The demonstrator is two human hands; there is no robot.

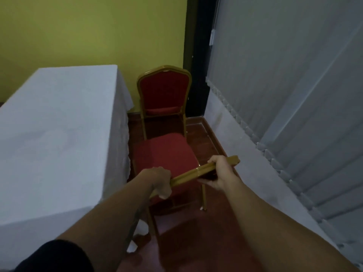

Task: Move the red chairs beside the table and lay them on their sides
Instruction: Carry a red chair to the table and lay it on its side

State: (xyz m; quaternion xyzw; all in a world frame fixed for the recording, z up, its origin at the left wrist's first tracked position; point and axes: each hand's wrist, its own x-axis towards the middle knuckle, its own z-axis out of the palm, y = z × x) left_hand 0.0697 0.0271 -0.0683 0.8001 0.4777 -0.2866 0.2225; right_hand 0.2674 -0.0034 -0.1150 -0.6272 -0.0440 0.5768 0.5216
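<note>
A red chair (165,154) with a gold frame stands upright right in front of me, beside the table (59,124) with its white cloth. Both my hands grip the gold top rail of its back: my left hand (160,182) at the rail's left end, my right hand (220,171) near its right end. The rail is tilted, higher on the right. A second red chair (164,91) stands upright farther back against the yellow wall, facing me.
Grey vertical blinds (284,95) hang along the right side, above a pale ledge. A dark door frame (196,55) rises behind the far chair. Reddish wooden floor (196,232) runs in a narrow strip between table and blinds.
</note>
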